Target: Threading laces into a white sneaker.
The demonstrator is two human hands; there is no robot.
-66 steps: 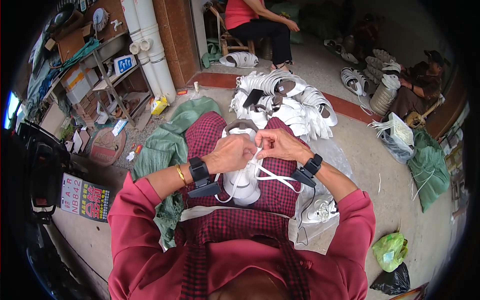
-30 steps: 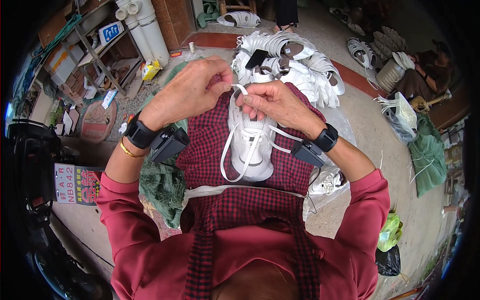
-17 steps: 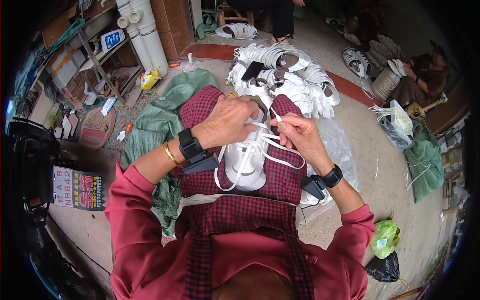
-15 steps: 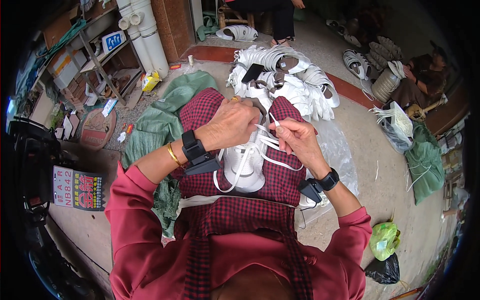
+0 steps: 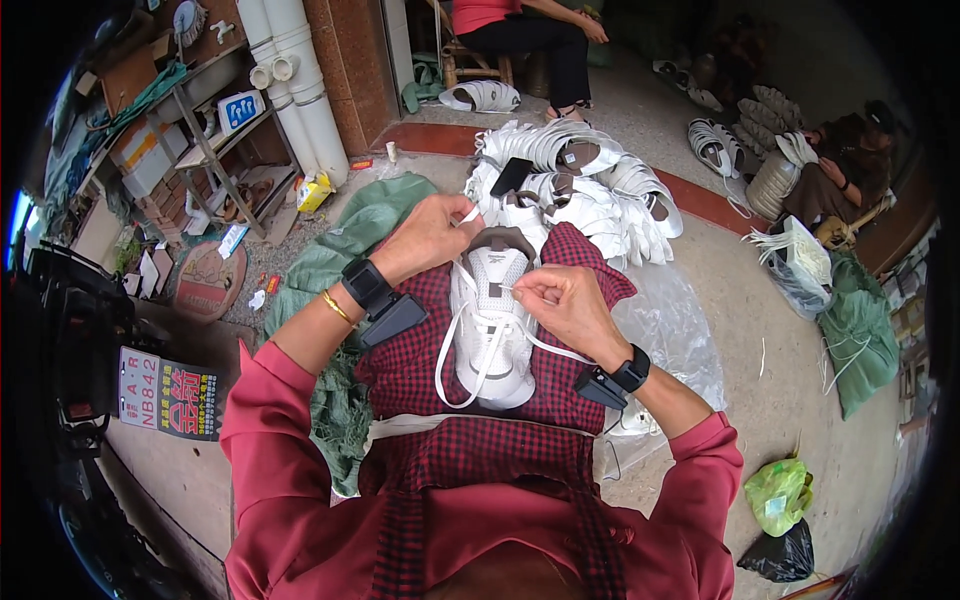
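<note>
White shoe (image 5: pixel 495 370) lies on the person's lap, upon the red and black checked apron (image 5: pixel 400 360), with its toe on the near side and its opening on the far side. The left hand (image 5: pixel 428 240) is at the far left of the shoe, thumb and fingers clamped on the white lace (image 5: pixel 447 345). The right hand (image 5: pixel 568 308) is just right of the tongue (image 5: pixel 497 275), its thumb and finger pinched together on a lace end, which is very small to see.

About the containers: at the far right, a clear plastic bag (image 5: pixel 797 292) contains a bundle of white strips (image 5: pixel 808 256). Beside it stands a green sack (image 5: pixel 862 345); what is inside I cannot tell. Nearer on the right, a light green bag (image 5: pixel 780 492) touches a black bag (image 5: pixel 782 553), and their contents are hidden. At the far left there is a cardboard box (image 5: pixel 143 150) near the shelf, and a yellow packet (image 5: pixel 314 192) is on the ground.

About the writing: small print is on the tongue. On the left, a two-part plate (image 5: pixel 170 393) carries pink marks on white, and red and yellow characters on dark. The oval mat (image 5: pixel 210 281) also bears letters.
</note>
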